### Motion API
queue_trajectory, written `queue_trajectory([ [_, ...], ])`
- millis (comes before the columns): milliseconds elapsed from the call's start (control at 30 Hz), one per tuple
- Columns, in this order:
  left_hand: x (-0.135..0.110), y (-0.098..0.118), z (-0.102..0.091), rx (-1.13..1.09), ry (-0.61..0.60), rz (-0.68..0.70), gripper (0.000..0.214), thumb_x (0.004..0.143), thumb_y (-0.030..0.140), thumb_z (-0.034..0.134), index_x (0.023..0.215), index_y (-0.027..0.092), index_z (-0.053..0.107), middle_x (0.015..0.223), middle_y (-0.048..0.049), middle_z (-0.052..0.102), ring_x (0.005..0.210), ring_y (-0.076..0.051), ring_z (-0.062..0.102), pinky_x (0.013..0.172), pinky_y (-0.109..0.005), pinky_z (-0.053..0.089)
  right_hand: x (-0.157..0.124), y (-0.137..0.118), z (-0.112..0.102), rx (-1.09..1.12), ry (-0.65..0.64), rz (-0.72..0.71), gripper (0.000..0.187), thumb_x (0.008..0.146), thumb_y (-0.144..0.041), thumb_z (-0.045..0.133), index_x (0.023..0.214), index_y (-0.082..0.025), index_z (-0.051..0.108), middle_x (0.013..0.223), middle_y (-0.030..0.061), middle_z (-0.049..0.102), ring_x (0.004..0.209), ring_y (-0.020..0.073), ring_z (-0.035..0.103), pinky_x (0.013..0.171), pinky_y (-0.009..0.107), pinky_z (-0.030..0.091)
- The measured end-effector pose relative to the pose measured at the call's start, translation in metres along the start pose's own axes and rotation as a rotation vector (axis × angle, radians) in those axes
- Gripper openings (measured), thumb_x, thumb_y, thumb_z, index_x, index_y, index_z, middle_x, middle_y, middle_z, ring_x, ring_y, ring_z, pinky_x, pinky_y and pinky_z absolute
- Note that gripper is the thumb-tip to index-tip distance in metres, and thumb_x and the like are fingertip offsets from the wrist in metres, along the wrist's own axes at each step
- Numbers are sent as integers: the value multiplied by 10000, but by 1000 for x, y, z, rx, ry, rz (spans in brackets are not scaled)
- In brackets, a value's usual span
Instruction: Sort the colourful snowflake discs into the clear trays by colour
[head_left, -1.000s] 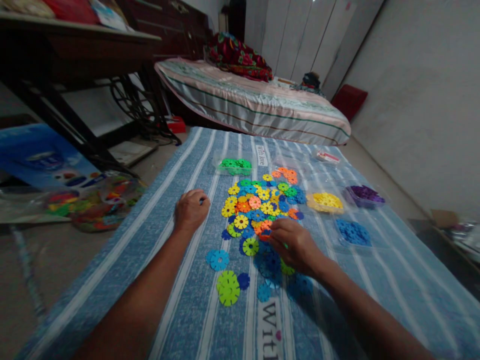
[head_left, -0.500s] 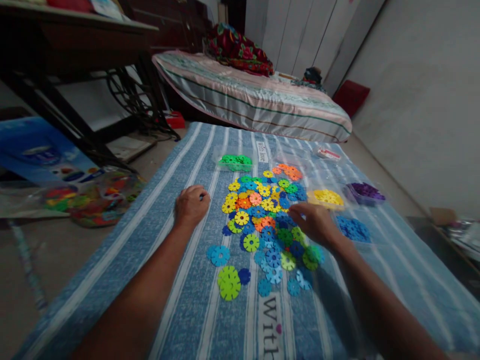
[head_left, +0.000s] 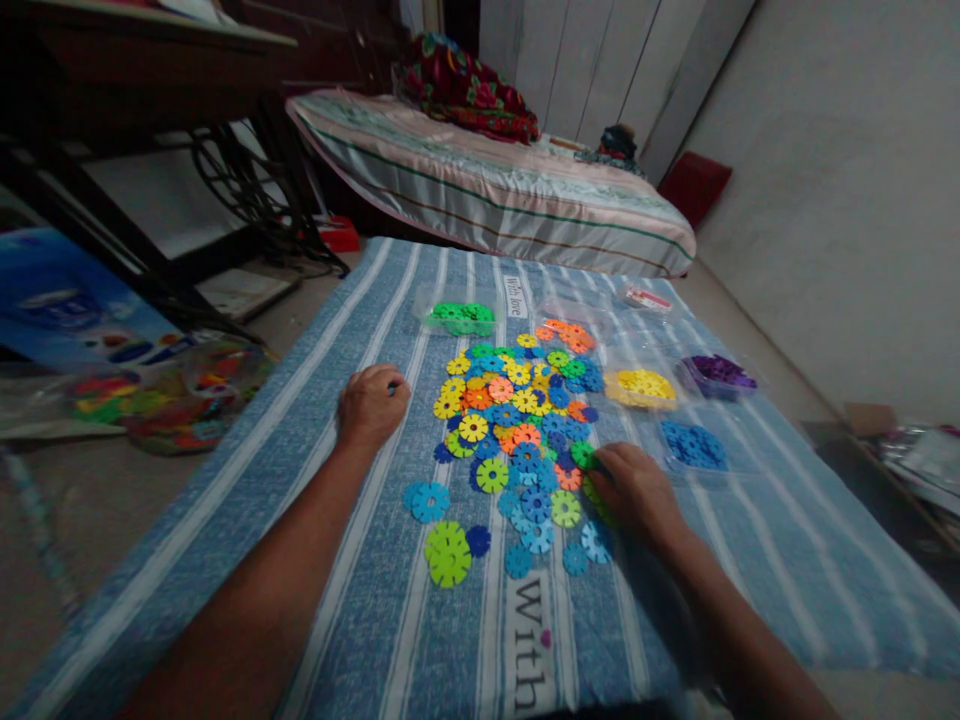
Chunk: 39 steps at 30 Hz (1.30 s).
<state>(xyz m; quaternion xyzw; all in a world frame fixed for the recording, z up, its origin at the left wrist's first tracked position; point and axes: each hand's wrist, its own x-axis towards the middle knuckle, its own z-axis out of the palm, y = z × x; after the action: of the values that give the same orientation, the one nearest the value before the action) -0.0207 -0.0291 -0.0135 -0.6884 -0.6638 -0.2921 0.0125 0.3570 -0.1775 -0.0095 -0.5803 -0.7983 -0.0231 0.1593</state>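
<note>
My left hand point(head_left: 373, 405) rests on the cloth left of the disc pile, its fingers curled in. A small dark spot shows between thumb and forefinger; I cannot make out whether it is a thing or a gap. At the pile's right edge, the bent fingers of my right hand point(head_left: 636, 490) close on a green notched plastic disc point(head_left: 582, 455). A lime disc point(head_left: 599, 500) lies partly hidden beneath that hand. Between my hands spreads the mixed pile, with yellow point(head_left: 473, 429), orange point(head_left: 568, 477) and blue discs point(head_left: 535, 503). Two overlapping lime discs point(head_left: 448, 562) lie nearer me.
Clear tubs hold green point(head_left: 463, 318), orange point(head_left: 566, 334), yellow point(head_left: 640, 388), purple point(head_left: 718, 374) and blue discs point(head_left: 694, 445). A striped blue cloth point(head_left: 360, 600) covers the surface. Beyond it stands a bed point(head_left: 495, 195); bags of coloured pieces point(head_left: 187, 410) lie at left.
My right hand has come nearer me along the pile's right edge, shifting green discs and baring an orange one. My left hand keeps its place on the cloth. The view has shifted slightly.
</note>
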Motion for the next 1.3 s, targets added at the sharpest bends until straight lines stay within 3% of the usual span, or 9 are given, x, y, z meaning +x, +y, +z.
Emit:
queue_trajectory([
  [100,0,0,-1,5,-10,-1,196,783,266,481,774,196,663,1133,-105,709,1085,-273,635,971,-388,486,-3,-2,1,-20,66,24,159,906,-217,526,983,-198,664,965,113,666,912,264,610,776,390,505],
  [233,0,1,-2,15,-25,-7,198,785,266,478,784,197,664,1149,-100,705,1089,-263,636,986,-374,479,-7,-14,3,61,129,-53,176,919,-243,541,1024,-205,678,1116,121,657,1091,278,587,899,424,505],
  [367,0,1,-2,12,-32,-10,211,795,275,472,786,188,664,1145,-115,703,1101,-266,631,995,-375,475,-7,-22,9,62,70,-90,115,884,-253,611,957,-219,692,1212,117,636,1227,302,528,973,456,488],
  [700,0,-1,0,-4,5,-21,187,772,268,490,765,209,667,1134,-80,711,1071,-251,635,992,-372,478,9,-26,6,-41,-65,-106,239,914,-273,601,1126,-189,673,1291,164,599,1262,343,499,983,497,485],
  [833,-1,-3,2,-21,20,-9,172,769,266,498,743,217,661,1108,-72,718,1064,-248,634,991,-369,479,16,-29,3,-54,-92,-121,206,891,-270,642,1080,-198,684,1306,156,598,1275,330,495,988,485,491],
  [967,0,-4,1,-14,15,-1,179,777,275,485,745,212,649,1089,-87,717,1052,-253,640,982,-372,479,19,-30,0,5,-59,-188,152,939,-239,565,1003,-195,696,1228,136,641,1227,291,538,981,443,507],
  [1133,0,-4,0,0,-1,4,167,771,267,486,748,213,642,1062,-87,717,1052,-254,642,969,-370,483,27,-29,-15,170,-18,-231,248,984,-230,477,860,-193,689,1113,118,674,1043,231,618,899,369,524],
  [1300,0,-3,0,0,10,5,174,776,272,481,738,213,640,1081,-87,717,1045,-253,645,969,-372,483,85,-13,-42,82,-41,-209,288,973,-249,483,769,-184,676,950,108,677,856,193,613,766,293,476],
])
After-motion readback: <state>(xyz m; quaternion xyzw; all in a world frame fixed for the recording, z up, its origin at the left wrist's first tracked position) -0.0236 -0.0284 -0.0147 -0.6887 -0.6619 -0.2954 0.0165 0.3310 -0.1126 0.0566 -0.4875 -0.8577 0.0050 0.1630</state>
